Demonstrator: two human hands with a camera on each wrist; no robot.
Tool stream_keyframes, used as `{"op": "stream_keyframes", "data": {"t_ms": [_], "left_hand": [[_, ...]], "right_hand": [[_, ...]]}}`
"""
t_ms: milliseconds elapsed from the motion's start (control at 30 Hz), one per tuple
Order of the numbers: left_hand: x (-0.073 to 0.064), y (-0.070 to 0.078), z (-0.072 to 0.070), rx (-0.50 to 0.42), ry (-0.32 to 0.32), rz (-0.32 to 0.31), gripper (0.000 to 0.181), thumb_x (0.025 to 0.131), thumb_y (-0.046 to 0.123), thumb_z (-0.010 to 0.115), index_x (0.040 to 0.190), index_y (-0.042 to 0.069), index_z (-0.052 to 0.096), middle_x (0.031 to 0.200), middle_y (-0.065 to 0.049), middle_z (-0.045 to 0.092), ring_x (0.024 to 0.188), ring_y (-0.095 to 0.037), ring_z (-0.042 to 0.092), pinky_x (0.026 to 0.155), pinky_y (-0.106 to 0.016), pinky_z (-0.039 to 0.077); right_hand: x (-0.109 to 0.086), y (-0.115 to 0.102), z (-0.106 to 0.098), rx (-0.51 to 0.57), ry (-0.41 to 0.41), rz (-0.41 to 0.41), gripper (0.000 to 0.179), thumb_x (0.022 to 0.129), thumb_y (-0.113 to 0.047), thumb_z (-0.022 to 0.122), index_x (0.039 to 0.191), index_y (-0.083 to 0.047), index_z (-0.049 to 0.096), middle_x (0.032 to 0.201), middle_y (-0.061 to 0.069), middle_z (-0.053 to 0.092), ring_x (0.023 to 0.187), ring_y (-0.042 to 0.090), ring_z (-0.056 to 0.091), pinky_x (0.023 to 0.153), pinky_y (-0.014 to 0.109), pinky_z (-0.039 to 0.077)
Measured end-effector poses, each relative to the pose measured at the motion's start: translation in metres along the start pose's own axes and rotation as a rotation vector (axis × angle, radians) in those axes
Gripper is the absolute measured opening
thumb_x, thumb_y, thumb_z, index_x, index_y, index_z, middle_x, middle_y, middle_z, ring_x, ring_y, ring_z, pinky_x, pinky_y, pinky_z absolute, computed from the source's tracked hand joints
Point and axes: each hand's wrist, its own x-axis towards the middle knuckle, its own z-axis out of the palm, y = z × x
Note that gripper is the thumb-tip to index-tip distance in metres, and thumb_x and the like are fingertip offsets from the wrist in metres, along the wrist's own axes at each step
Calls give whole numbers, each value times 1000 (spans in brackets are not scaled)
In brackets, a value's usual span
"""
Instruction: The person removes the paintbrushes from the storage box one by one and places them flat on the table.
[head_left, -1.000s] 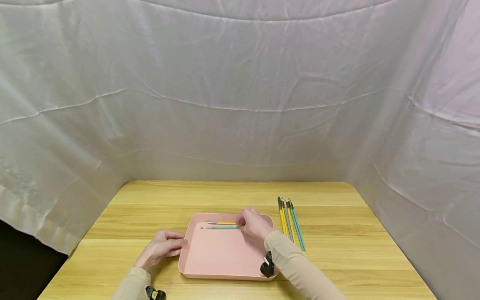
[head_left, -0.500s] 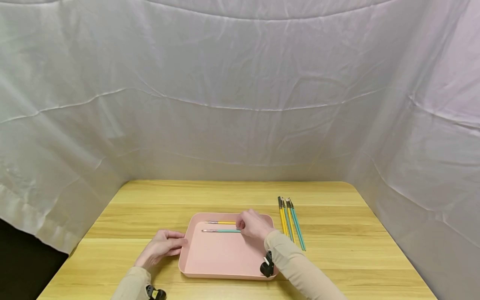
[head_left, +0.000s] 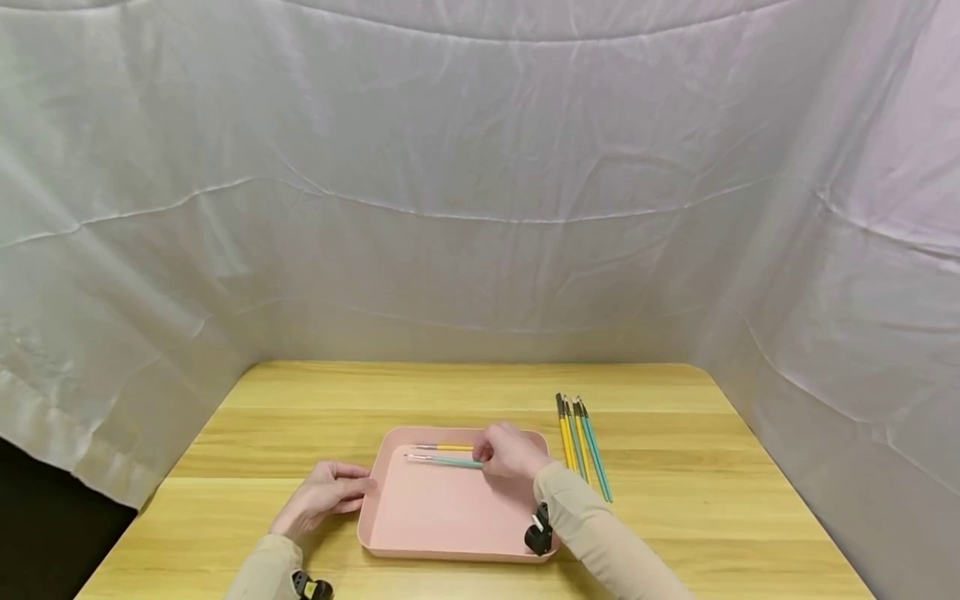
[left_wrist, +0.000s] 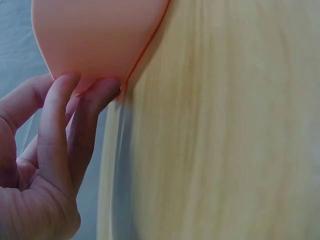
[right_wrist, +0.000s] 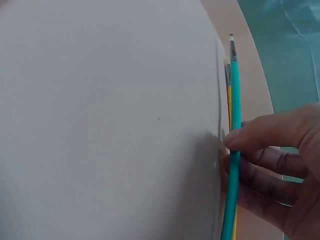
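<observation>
In the head view my right hand (head_left: 510,451) is over the far right part of the pink tray (head_left: 450,552), pinching a teal paintbrush (head_left: 446,461). The right wrist view shows its thumb and fingers on the teal handle (right_wrist: 236,100), with the bristles pointing away. A yellow paintbrush (head_left: 450,447) lies behind it along the tray's far wall, partly hidden by the hand. My left hand (head_left: 321,497) grips the tray's left edge; in the left wrist view its thumb and fingertips meet the pink wall (left_wrist: 100,40).
Several yellow and teal paintbrushes (head_left: 581,454) lie side by side on the wooden table (head_left: 675,517), right of the tray. Grey cloth (head_left: 480,208) hangs behind the table and along both sides.
The teal paintbrush first shifted slightly nearer, away from the yellow one, then back a little, slightly tilted, with the right hand. My left hand and the tray have stayed put.
</observation>
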Motion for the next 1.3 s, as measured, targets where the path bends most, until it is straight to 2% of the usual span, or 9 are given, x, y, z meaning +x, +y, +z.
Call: {"op": "stream_keyframes", "data": {"t_ms": [133, 400, 700, 1000, 1133, 1300], "left_hand": [[0, 0, 0, -7, -1, 5, 45, 90, 2, 69, 122, -26, 54, 96, -6, 75, 84, -8, 71, 75, -21, 63], [0, 0, 0, -2, -1, 0, 46, 91, 2, 69, 124, -26, 53, 98, -7, 75, 83, -8, 71, 75, -21, 63], [-1, 0, -1, -4, -1, 2, 45, 90, 2, 69, 122, -25, 55, 98, -6, 75, 82, -7, 71, 74, -20, 63], [-2, 1, 0, -10, 0, 2, 43, 89, 3, 70, 120, -24, 57, 94, -4, 75, 81, -7, 71, 72, -19, 63], [-2, 2, 0, -6, -2, 2, 44, 89, 3, 70, 121, -25, 56, 95, -5, 75, 81, -7, 71, 72, -19, 63], [-2, 1, 0, 1, -1, 3, 44, 90, 2, 70, 122, -25, 56, 97, -6, 75, 81, -7, 71, 72, -19, 63]], "right_hand": [[-1, 1, -3, 86, -24, -11, 13, 83, 7, 71, 86, -3, 77, 79, 4, 72, 70, 8, 53, 63, 18, 46], [-4, 0, -7, 138, -87, 43, 13, 84, 7, 70, 83, -5, 75, 71, -2, 61, 68, 10, 47, 62, 18, 36], [-9, -1, -14, 262, -79, 127, 21, 78, 8, 72, 93, -6, 76, 84, 1, 70, 76, 11, 57, 72, 26, 49], [-13, 5, -24, 328, -80, -8, 25, 80, 15, 65, 98, 1, 77, 86, 10, 72, 74, 7, 57, 66, 18, 52], [-14, 5, -26, 362, -78, -9, 17, 83, 8, 72, 98, 2, 76, 86, 11, 72, 73, 6, 57, 66, 16, 52], [-19, 5, -29, 435, -59, 19, 16, 84, 4, 74, 100, 4, 75, 88, 13, 73, 74, 9, 58, 65, 18, 52]]}}
